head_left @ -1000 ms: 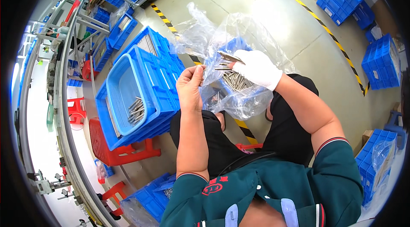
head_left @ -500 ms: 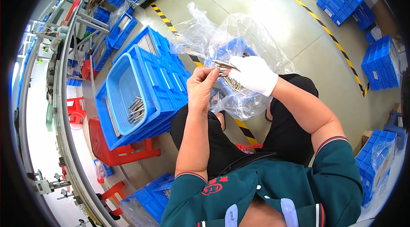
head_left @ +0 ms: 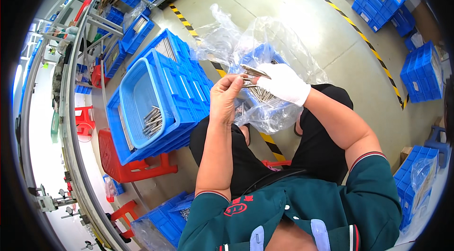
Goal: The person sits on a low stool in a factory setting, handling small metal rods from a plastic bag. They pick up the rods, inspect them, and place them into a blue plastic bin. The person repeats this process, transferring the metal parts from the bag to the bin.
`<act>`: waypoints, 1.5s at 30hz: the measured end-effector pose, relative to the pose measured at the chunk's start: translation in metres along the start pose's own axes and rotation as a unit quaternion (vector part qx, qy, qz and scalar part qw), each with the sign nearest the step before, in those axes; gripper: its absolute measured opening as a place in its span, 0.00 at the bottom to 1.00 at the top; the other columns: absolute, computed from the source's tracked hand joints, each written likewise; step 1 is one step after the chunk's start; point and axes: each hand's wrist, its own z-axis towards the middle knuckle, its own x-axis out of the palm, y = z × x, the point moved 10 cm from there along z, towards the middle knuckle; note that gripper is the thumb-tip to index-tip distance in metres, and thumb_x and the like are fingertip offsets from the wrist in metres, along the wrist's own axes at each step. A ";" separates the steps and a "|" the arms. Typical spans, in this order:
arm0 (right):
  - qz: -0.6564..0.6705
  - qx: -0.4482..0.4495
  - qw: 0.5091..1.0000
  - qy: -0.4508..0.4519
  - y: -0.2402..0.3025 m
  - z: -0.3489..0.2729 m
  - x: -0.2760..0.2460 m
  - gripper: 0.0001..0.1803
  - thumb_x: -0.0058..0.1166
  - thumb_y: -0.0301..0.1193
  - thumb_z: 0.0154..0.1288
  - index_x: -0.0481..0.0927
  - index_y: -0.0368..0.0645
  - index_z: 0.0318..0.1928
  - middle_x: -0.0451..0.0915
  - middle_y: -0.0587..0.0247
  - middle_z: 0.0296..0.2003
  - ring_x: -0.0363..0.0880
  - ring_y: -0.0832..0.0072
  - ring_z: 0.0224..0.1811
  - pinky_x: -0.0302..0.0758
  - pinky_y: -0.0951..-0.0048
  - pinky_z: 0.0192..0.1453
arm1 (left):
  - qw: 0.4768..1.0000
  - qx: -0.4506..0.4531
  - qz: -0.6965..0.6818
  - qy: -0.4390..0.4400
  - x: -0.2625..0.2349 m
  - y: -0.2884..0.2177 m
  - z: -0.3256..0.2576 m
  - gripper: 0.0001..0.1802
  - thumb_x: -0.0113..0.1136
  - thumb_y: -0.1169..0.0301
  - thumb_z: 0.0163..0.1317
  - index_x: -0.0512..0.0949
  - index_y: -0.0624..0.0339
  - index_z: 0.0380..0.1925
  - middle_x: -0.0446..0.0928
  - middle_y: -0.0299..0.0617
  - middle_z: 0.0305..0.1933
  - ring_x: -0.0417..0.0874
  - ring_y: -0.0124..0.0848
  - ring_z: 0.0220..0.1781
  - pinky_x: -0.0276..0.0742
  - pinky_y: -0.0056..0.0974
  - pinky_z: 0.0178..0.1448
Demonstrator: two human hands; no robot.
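Note:
My bare left hand (head_left: 226, 96) pinches the end of a thin metal rod, its thumb and fingertips pressed together. My right hand (head_left: 283, 84), in a white glove, is closed around several slim metal rods (head_left: 255, 71), whose ends poke out toward my left hand. Both hands meet above a blue crate (head_left: 257, 55) lined with a clear plastic bag (head_left: 288, 38). More metal rods (head_left: 262, 95) lie in that crate, partly hidden under the glove. To the left, a light blue basket (head_left: 135, 76) holds a small heap of similar rods (head_left: 152, 121).
The basket sits on stacked blue crates (head_left: 189, 76), one of them with long rods in it, above a red stool (head_left: 113, 161). A metal-framed bench (head_left: 71, 123) runs along the left. More crates (head_left: 421, 71) stand at right. Black-and-yellow tape (head_left: 331, 3) marks the floor.
Both hands have shifted very slightly to the right and down in the picture. The rods between them stay gripped.

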 end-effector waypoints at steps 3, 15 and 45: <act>-0.025 0.008 1.000 0.003 0.003 0.002 -0.001 0.18 0.50 0.45 0.64 0.76 0.40 0.35 0.78 0.48 0.28 0.77 0.52 0.33 0.70 0.57 0.38 | 1.000 -0.018 -0.011 0.001 -0.008 0.009 0.003 0.09 0.61 0.68 0.63 0.81 0.63 0.36 0.81 0.35 0.35 0.74 0.20 0.33 0.65 0.25 0.41; -0.104 -0.032 0.994 -0.027 0.007 -0.001 -0.002 0.17 0.49 0.45 0.64 0.77 0.42 0.34 0.78 0.50 0.27 0.78 0.53 0.33 0.72 0.57 0.37 | 0.995 -0.064 -0.078 0.003 -0.005 0.030 -0.001 0.05 0.58 0.66 0.65 0.78 0.53 0.35 0.83 0.38 0.38 0.76 0.22 0.37 0.66 0.33 0.42; -0.007 -0.018 0.999 0.038 -0.002 0.007 0.015 0.19 0.50 0.44 0.64 0.77 0.39 0.35 0.77 0.49 0.27 0.76 0.55 0.32 0.70 0.61 0.37 | 0.993 0.014 0.116 -0.017 -0.011 -0.008 -0.005 0.12 0.65 0.70 0.59 0.81 0.67 0.39 0.80 0.35 0.32 0.74 0.19 0.32 0.69 0.26 0.40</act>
